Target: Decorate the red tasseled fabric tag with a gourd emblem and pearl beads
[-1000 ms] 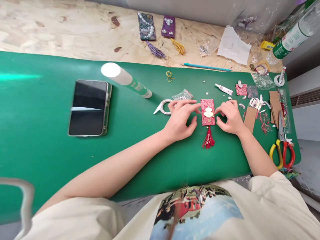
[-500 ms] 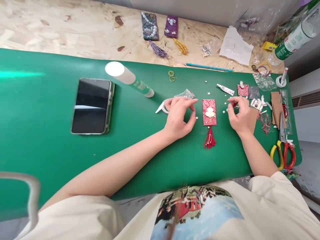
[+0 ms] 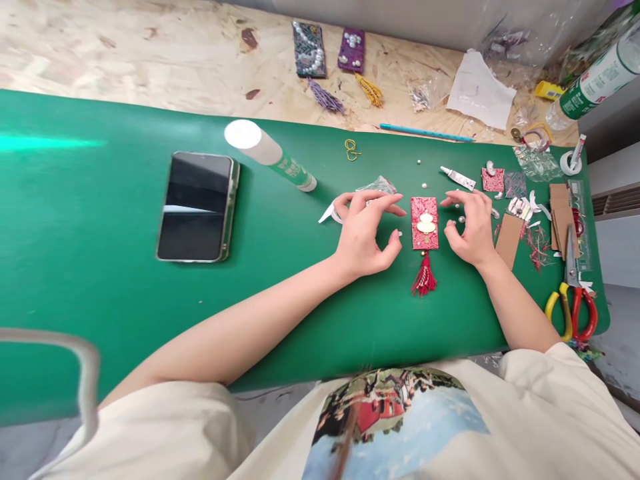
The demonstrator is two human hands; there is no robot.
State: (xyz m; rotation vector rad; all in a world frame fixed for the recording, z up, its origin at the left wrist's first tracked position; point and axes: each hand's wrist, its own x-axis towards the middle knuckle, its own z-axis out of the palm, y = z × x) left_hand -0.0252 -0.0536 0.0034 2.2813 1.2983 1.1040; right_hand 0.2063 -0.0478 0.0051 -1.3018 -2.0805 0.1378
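A red patterned fabric sachet [image 3: 417, 207] lies flat on the green mat, with gold and white ornaments [image 3: 426, 224] on its face and a red tassel [image 3: 425, 277] hanging from its lower end. To its left is my left hand [image 3: 367, 233], fingers curved and thumb apart, with nothing held. A small white bead [image 3: 399, 233] lies close to that thumb. My right hand [image 3: 473, 227] hovers just right of the sachet, its fingers bent and spread from the thumb. Loose pearl beads [image 3: 461, 219] lie beside it. Behind my left hand are white tape [image 3: 327, 213] and a clear plastic bag [image 3: 379, 186].
A phone [image 3: 197, 207] and a tall white-green bottle [image 3: 273, 157] occupy the left. Scissors [image 3: 571, 280], cardboard strips [image 3: 563, 213] and a glue tube [image 3: 457, 178] are at the right. Two decorated sachets [image 3: 310, 50] and a blue pencil [image 3: 425, 132] lie at the back.
My right hand has moved left, closer to the sachet, and its fingers reach further toward it. The left hand's thumb and fingers have spread wider apart. The whole view has shifted slightly.
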